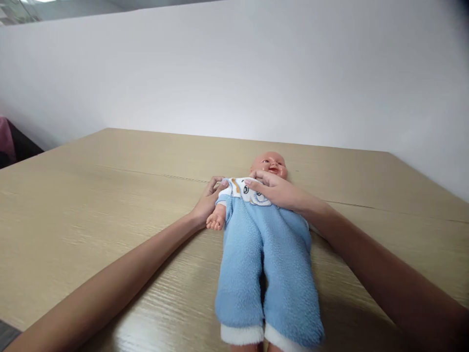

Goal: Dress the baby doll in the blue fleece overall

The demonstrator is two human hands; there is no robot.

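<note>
A baby doll [269, 254] lies on its back, head away from me, in a fleecy blue outfit with white cuffs and a white chest patch [240, 188] printed with a cartoon face. My left hand [209, 199] is at the doll's shoulder on the left, its thumb and fingers closed on the sleeve there. Across the upper chest rests my right hand [276, 189], its thumb on the patch and its fingers at the collar just below the doll's head [269, 161]. The doll's hand [216, 218] on the left sticks out of its cuff; its other hand is hidden under my right forearm.
The doll lies on a light wood-grain table [110, 205] with a seam running across it. Behind the table stands a plain white wall or partition [220, 73]. A dark and pink object [14, 142] shows past the left edge.
</note>
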